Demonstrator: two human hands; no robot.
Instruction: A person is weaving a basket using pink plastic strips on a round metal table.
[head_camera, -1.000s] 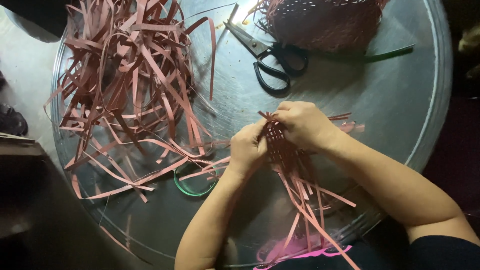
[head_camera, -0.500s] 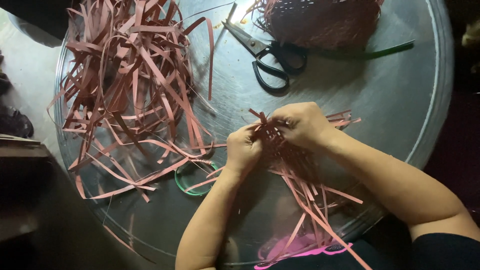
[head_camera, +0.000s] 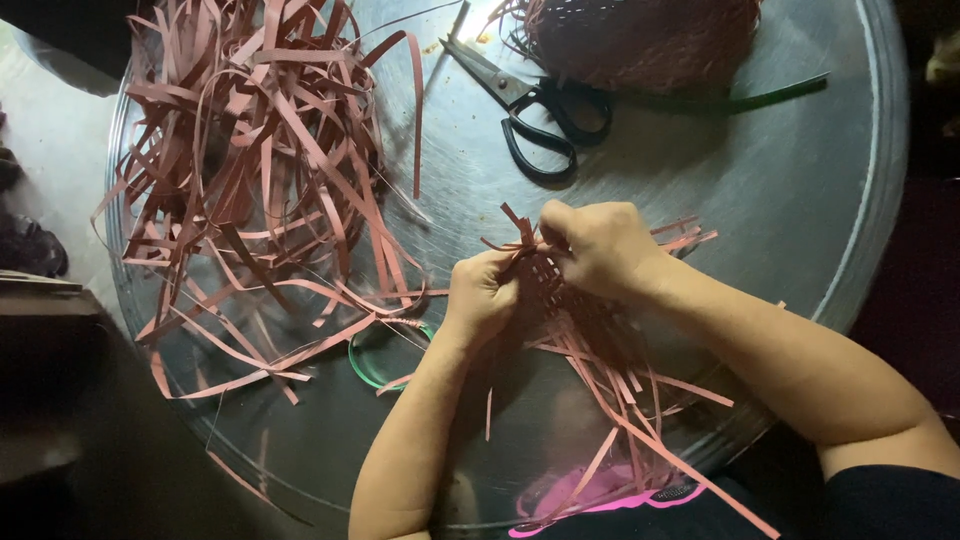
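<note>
On a round metal tray (head_camera: 800, 200), both my hands work a small woven piece of reddish-brown strips (head_camera: 560, 300). My left hand (head_camera: 482, 296) pinches the weave's left edge. My right hand (head_camera: 598, 246) grips its upper part, fingers closed over the strips. Loose strip ends fan out below the weave toward me (head_camera: 640, 400) and stick out to the right of my right hand. The middle of the weave is hidden under my fingers.
A big tangled heap of reddish-brown strips (head_camera: 260, 170) covers the tray's left half. Black-handled scissors (head_camera: 525, 105) lie at the top centre, beside a finished woven basket (head_camera: 640, 40) and a green strip (head_camera: 760, 95). A green ring (head_camera: 372, 360) lies left of my left forearm.
Both hands with the woven piece have shifted slightly up and right on the tray, and the fingers have regripped the strips. The rest stays in place.
</note>
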